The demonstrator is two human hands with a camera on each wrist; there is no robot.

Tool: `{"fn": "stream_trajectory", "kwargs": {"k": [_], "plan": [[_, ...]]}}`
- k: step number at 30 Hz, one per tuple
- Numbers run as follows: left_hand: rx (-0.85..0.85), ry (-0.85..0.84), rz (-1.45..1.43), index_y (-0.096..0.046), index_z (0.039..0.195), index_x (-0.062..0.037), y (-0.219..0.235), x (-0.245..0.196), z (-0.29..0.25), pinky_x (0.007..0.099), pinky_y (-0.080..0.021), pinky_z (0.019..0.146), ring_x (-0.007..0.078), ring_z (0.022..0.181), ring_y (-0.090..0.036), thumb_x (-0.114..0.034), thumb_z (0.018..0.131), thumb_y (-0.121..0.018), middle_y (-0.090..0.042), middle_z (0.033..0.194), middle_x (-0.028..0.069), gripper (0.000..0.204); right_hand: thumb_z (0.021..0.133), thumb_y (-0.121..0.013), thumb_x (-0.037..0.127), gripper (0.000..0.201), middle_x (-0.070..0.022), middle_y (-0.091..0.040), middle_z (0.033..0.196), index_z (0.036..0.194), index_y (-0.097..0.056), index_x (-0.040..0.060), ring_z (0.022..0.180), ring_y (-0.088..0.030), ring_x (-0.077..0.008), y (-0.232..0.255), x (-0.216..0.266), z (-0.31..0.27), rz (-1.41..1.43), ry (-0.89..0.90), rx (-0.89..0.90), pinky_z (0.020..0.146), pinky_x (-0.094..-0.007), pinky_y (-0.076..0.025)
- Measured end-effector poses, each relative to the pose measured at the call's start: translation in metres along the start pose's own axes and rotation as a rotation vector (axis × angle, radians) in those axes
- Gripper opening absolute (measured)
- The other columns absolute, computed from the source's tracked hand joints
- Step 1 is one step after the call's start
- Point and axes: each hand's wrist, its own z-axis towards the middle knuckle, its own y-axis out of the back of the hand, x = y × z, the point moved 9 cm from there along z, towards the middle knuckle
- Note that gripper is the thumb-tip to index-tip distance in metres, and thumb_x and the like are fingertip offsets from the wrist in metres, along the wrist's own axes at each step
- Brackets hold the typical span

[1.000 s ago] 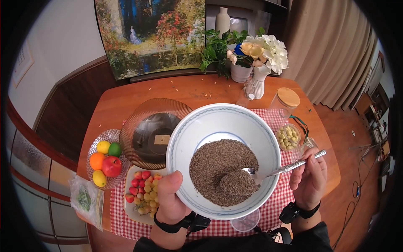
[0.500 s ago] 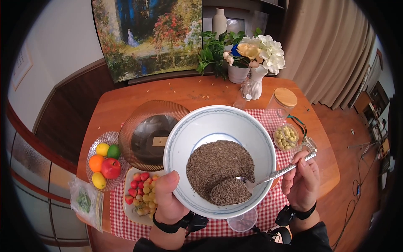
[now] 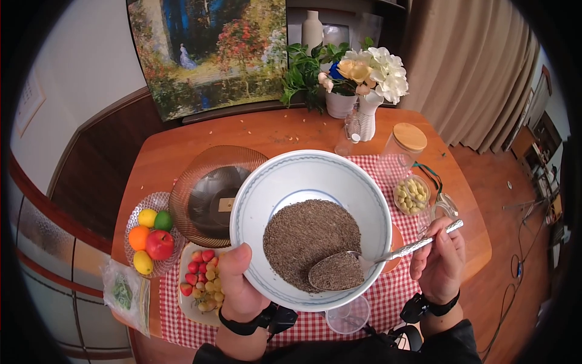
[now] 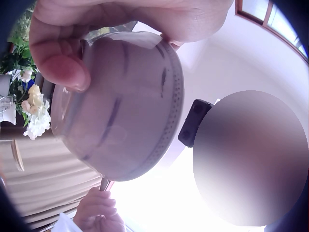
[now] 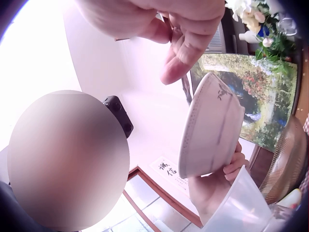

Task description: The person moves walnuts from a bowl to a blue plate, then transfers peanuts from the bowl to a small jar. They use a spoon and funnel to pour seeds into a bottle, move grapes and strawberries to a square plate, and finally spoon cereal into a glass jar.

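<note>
My left hand grips a white bowl with a blue patterned rim, thumb over the edge and fingers underneath. The bowl is held above the table, and small dark brown seeds cover its bottom. Between thumb and fingers, my right hand pinches the textured handle of a large metal spoon. The spoon's head lies over the seeds near the bowl's close right side, filled with them. In the left wrist view the outside of the bowl shows; the right wrist view catches it side-on.
Left stand a fruit plate, a bagged green item and a dish of strawberries and grapes. An amber glass bowl sits behind. Rightward are a nut-like filled jar and a wooden-lidded jar; flowers stand behind.
The spoon's head has shifted toward the near side of the bowl, and its load of seeds looks flatter. The bowl sits slightly farther left in the head view, as does the background.
</note>
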Motion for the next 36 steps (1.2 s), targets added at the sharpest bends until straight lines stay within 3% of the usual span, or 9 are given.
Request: {"fn": "stream_trajectory", "kwargs": {"k": [6, 8, 14, 17, 19, 21, 23, 34, 36], "plan": [[-0.027, -0.021, 0.007, -0.036, 0.135, 0.0023, -0.001, 0.0, 0.002, 0.0411, -0.04, 0.1, 0.0279, 0.117, -0.05, -0.042, 0.084, -0.049, -0.048, 0.131, 0.0188, 0.069, 0.095, -0.042, 0.016, 0.018, -0.0133, -0.06, 0.069, 0.096, -0.047, -0.0011, 0.047, -0.055, -0.0211, 0.007, 0.007, -0.004, -0.024, 0.015, -0.023, 0.045, -0.0282, -0.048], [-0.101, -0.051, -0.011, -0.046, 0.127, 0.0032, 0.0, -0.001, 0.002, 0.0398, -0.044, 0.093, 0.0293, 0.106, -0.056, -0.044, 0.083, -0.048, -0.056, 0.119, 0.0195, 0.065, 0.095, -0.042, 0.016, 0.018, -0.0129, -0.06, 0.068, 0.095, -0.047, -0.0009, 0.046, -0.055, -0.0208, 0.009, 0.009, -0.005, -0.03, 0.021, -0.027, 0.044, -0.0278, -0.047], [-0.073, -0.066, 0.001, -0.037, 0.134, 0.0032, 0.005, -0.003, 0.002, 0.04, -0.04, 0.099, 0.0279, 0.117, -0.051, -0.043, 0.084, -0.048, -0.049, 0.13, 0.0191, 0.069, 0.095, -0.042, 0.016, 0.017, -0.0126, -0.059, 0.065, 0.093, -0.046, -0.0005, 0.041, -0.052, -0.0205, 0.016, 0.014, -0.013, -0.03, 0.032, -0.062, 0.037, -0.0272, -0.044], [-0.084, -0.094, -0.056, -0.041, 0.132, 0.0035, 0.009, -0.003, 0.003, 0.039, -0.041, 0.098, 0.0276, 0.114, -0.053, -0.043, 0.084, -0.048, -0.052, 0.127, 0.0191, 0.067, 0.095, -0.042, 0.016, 0.017, -0.0136, -0.057, 0.061, 0.093, -0.045, -0.0009, 0.039, -0.05, -0.0207, 0.017, 0.017, -0.02, -0.022, 0.041, -0.108, 0.035, -0.0278, -0.043], [-0.126, -0.096, -0.082, -0.046, 0.127, 0.0029, 0.014, -0.005, 0.004, 0.0382, -0.044, 0.093, 0.0279, 0.106, -0.056, -0.044, 0.084, -0.049, -0.056, 0.12, 0.0182, 0.064, 0.097, -0.043, 0.016, 0.018, -0.0074, -0.053, 0.058, 0.091, -0.042, -0.0009, 0.038, -0.048, -0.0109, 0.011, 0.022, -0.022, -0.033, 0.068, -0.081, 0.03, -0.0211, -0.039], [-0.164, -0.098, -0.113, -0.052, 0.122, 0.0023, 0.023, -0.007, 0.003, 0.0374, -0.046, 0.087, 0.0281, 0.099, -0.059, -0.044, 0.083, -0.049, -0.06, 0.113, 0.0172, 0.061, 0.097, -0.044, 0.016, 0.019, -0.0082, -0.052, 0.056, 0.09, -0.042, -0.0018, 0.037, -0.047, -0.0116, 0.016, 0.022, -0.027, -0.033, 0.069, -0.085, 0.03, -0.0214, -0.039], [-0.039, -0.095, -0.173, -0.046, 0.128, 0.003, 0.021, -0.01, 0.004, 0.0385, -0.044, 0.094, 0.0271, 0.109, -0.056, -0.044, 0.084, -0.048, -0.056, 0.121, 0.0179, 0.064, 0.097, -0.045, 0.016, 0.02, -0.0093, -0.051, 0.055, 0.089, -0.042, -0.0023, 0.036, -0.047, -0.0128, 0.019, 0.02, -0.032, -0.013, 0.071, -0.048, 0.03, -0.0217, -0.039], [-0.095, -0.151, -0.147, -0.049, 0.126, 0.0019, 0.024, -0.016, 0.005, 0.0379, -0.044, 0.094, 0.0265, 0.106, -0.057, -0.044, 0.085, -0.048, -0.058, 0.119, 0.0167, 0.061, 0.096, -0.045, 0.017, 0.021, -0.0129, -0.053, 0.054, 0.089, -0.043, -0.0027, 0.036, -0.05, -0.017, 0.041, 0.011, -0.052, -0.089, 0.001, -0.094, 0.031, -0.0245, -0.042], [-0.054, -0.137, -0.176, -0.049, 0.126, 0.002, 0.022, -0.015, 0.005, 0.0383, -0.044, 0.094, 0.0266, 0.106, -0.058, -0.043, 0.085, -0.048, -0.058, 0.119, 0.0169, 0.061, 0.094, -0.048, 0.016, 0.021, -0.02, -0.059, 0.059, 0.094, -0.045, -0.0044, 0.041, -0.056, -0.0255, 0.047, 0.008, -0.056, -0.091, -0.05, -0.078, 0.04, -0.0326, -0.049]]}}
